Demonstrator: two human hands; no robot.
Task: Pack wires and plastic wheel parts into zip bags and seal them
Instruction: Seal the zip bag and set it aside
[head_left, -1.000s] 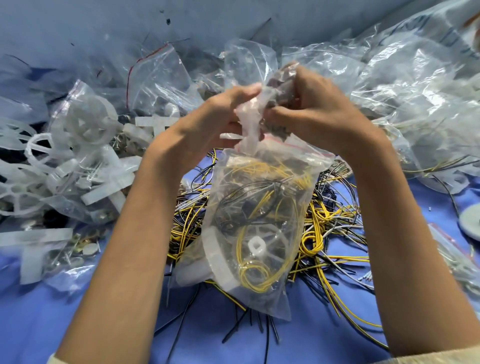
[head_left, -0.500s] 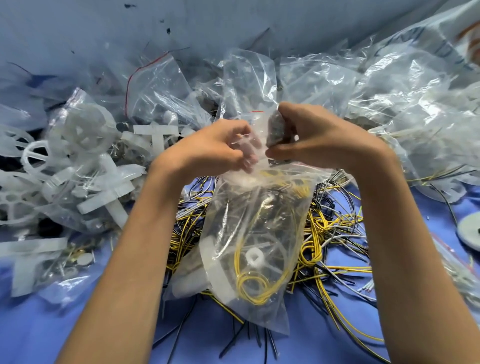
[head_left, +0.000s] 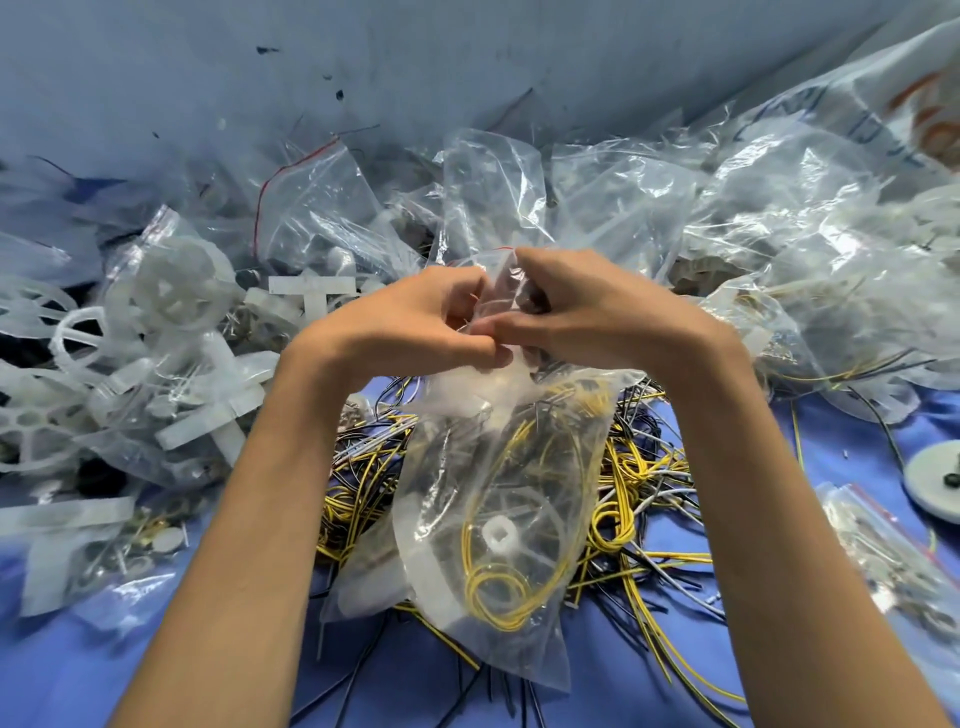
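Bag (head_left: 524, 467) hangs, long axis vertical, mouth up.

One zip bag (head_left: 483, 649) in front: one white wheel part (head_left: 500, 535) and one yellow wire coil (head_left: 498, 597) visible inside. One grey disc (head_left: 930, 493). Loose wires (head_left: 639, 467) and piled bags (head_left: 623, 208): too many to count.

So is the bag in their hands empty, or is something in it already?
Already filled: the held bag shows a yellow wire coil and a white wheel hub inside.
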